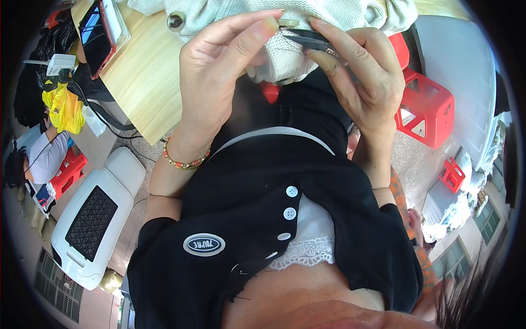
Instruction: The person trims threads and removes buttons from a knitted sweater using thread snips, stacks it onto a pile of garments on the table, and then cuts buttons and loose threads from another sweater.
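A cream knitted garment (219,13) lies over the table's edge and hangs toward my lap. At its edge is a pale button (289,23), standing on its side. My left hand (216,57) pinches the button's left end between thumb and forefinger. Black thread snips (311,41) are in my right hand (364,71), their closed-looking blades pointing left, just below the button. A dark thread appears near the blade tips, too fine to follow. The snips' rear part is hidden by my fingers.
The wooden table (145,82) carries a phone (94,41) in a red case and a pale round piece with a dark centre (176,22). Red stools (427,107) and a white table (457,82) stand right. Left are a yellow bag (64,107), a white machine (96,219) and another person (46,156).
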Available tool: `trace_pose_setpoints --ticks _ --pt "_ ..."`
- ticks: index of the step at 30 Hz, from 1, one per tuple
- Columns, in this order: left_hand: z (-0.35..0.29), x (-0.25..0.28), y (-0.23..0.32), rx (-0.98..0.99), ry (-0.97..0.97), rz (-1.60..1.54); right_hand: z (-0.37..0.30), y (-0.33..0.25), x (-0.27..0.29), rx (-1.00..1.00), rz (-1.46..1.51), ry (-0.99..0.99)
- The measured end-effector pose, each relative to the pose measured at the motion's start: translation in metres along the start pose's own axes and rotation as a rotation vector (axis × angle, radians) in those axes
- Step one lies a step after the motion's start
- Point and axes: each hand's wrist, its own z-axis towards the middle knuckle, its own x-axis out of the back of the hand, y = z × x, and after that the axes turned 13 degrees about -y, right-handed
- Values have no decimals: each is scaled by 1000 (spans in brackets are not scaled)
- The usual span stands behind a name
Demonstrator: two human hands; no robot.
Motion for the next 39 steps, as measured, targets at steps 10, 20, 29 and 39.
trace_pose_setpoints --ticks 10,20,29,39 --pt "0 -1 -2 -18 -2 38 2 -3 2 21 48 -33" --pt "0 0 -4 -30 -6 51 10 -13 6 -17 79 -71" --pt "-2 0 -4 -19 -9 32 1 -6 3 -27 164 -61" --pt "-7 -9 -5 -14 -15 46 -7 -8 7 -22 106 -72"
